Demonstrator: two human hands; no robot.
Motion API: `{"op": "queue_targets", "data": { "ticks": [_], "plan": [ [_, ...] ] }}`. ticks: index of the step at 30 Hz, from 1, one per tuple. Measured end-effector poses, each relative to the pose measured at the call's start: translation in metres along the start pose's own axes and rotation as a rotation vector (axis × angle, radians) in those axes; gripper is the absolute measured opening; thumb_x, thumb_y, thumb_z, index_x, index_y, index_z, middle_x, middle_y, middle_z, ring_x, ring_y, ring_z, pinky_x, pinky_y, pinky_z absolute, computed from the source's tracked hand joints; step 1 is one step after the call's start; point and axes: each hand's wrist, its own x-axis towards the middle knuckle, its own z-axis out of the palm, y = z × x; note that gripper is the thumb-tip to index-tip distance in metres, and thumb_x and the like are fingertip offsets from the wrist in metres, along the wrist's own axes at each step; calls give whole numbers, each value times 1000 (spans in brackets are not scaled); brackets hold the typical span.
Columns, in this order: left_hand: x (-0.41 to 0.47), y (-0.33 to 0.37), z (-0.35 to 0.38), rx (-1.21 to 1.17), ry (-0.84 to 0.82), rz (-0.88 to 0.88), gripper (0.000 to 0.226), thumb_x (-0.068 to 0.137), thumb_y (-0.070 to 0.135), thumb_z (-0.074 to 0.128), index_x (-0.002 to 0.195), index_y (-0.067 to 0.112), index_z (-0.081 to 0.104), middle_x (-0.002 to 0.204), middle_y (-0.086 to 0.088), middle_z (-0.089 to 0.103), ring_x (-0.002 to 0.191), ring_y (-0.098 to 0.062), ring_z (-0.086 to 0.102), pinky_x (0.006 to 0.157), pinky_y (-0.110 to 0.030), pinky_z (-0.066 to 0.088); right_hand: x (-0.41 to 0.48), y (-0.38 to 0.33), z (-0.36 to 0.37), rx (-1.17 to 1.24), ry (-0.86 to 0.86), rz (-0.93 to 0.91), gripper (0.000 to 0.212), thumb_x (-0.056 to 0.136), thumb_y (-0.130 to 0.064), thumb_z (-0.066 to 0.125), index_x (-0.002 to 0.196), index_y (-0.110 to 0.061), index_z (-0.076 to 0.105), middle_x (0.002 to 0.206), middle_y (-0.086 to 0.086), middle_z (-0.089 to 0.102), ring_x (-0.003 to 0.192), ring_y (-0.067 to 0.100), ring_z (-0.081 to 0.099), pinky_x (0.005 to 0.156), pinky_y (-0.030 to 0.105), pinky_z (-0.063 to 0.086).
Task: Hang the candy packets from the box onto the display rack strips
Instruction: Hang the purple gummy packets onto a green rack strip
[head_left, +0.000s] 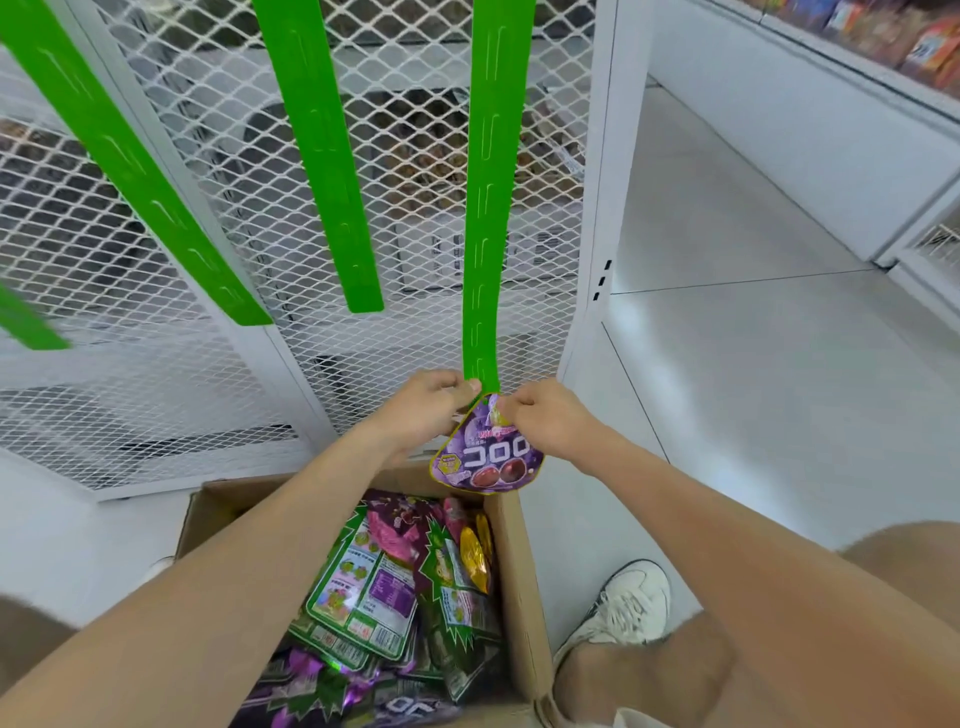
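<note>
Green strip (485, 260) is pinched at its lower end by the left hand (426, 405); the right hand (545, 421) pinches the top of the purple packet (488, 457) just below that end. Probable fault: a strip tab may miss the hang hole; the purple packet then drops on release.

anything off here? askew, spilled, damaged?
Nothing spilled or damaged that I can see. The packets in the cardboard box lie jumbled, some back side up. The left hand pinches the bottom of the rightmost green strip, while the right hand pinches the purple packet at its top.
</note>
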Motion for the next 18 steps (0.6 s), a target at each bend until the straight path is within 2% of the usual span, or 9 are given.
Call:
{"op": "queue_targets", "data": {
  "ticks": [3,6,8,10,12,14,16,17,18],
  "plan": [
    [5,-5,-4,-2,-33,-2,31,109,33,57,125,9,70,127,-9,75,120,-28,71,103,-44,58,1,-1,3,-81,5,-19,50,105,-24,55,60,-14,39,58,3,35,52,16,30,44,26,26],
    [5,-4,-6,39,-15,2,37,108,38,58,129,10,68,131,-8,73,122,-25,69,100,-38,59,3,4,9,-197,-6,-35,54,106,-28,54,56,-15,37,54,1,38,53,19,36,57,36,33],
    [1,-5,-6,141,13,57,39,106,43,60,119,8,70,116,-6,75,111,-22,72,102,-47,59,4,9,13,-267,-4,-38,56,105,-33,55,56,-14,39,54,1,42,60,27,44,62,39,39],
    [-1,-11,-5,304,49,144,42,101,51,58,109,11,70,95,-7,74,93,-24,72,100,-54,57,5,13,16,-292,41,-46,55,105,-33,55,56,-14,39,58,6,45,67,33,49,62,38,37],
    [-6,-17,-7,461,72,207,29,103,38,58,119,17,69,108,-5,76,103,-23,72,102,-48,55,2,11,18,-312,134,-48,47,103,-31,56,60,-14,43,71,15,56,75,38,58,64,35,35],
    [-19,-26,-15,590,134,227,28,105,14,59,132,16,64,123,-4,71,114,-20,66,104,-38,51,-7,4,18,-375,224,-29,28,101,-27,55,78,-11,56,96,23,64,92,44,66,69,38,42],
    [-39,-45,-35,726,235,202,31,101,2,58,126,19,64,116,0,66,109,-19,63,96,-34,50,-18,-5,24,-479,195,-32,12,97,-19,58,100,-8,62,109,21,63,103,43,67,75,39,48],
    [-46,-54,-43,771,271,180,31,98,-1,58,118,22,66,111,1,66,105,-19,63,93,-35,52,-21,-7,25,-528,144,-42,10,95,-18,59,100,-9,61,106,19,62,102,41,67,74,37,47],
    [-56,-63,-54,804,295,132,31,97,-3,59,109,24,68,108,2,66,103,-20,65,90,-36,54,-26,-10,30,-561,64,-83,10,94,-18,59,89,-10,58,98,17,61,98,39,66,71,35,46]
  ]
}}
